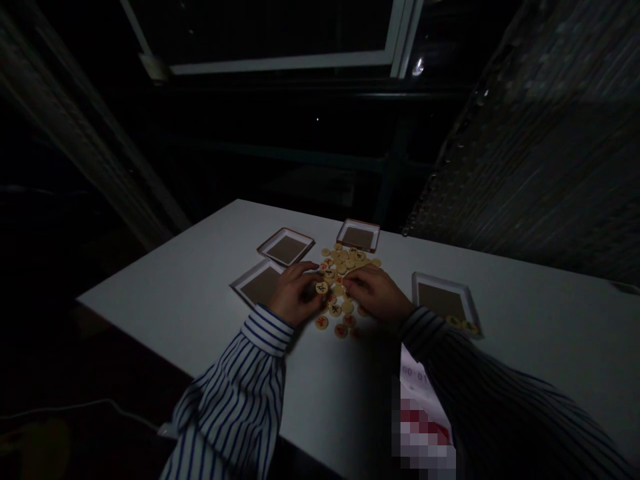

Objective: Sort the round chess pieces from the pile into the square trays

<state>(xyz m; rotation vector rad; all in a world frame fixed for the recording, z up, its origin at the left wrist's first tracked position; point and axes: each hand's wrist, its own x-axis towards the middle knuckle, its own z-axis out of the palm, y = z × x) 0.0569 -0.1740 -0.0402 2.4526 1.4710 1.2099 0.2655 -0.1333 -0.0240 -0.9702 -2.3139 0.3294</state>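
A loose heap of round wooden Chinese chess pieces (347,264), marked in red or black, lies on the white table between my hands. My left hand (295,293) pinches a black-marked Chinese chess piece (321,288) between thumb and fingers at the heap's left side. My right hand (379,293) reaches over the heap from the right, its fingers curled together among the pieces. Whatever those fingertips grip is hidden. Nearer to me, a few red-marked pieces (341,331) lie face up.
Shallow trays surround the heap: one at the back (358,235), one at back left (286,246), and another partly behind my left hand (255,281). The right tray (445,300) holds a few pieces. A lit screen (417,380) lies beneath my right forearm. The white table (170,280) is dimly lit.
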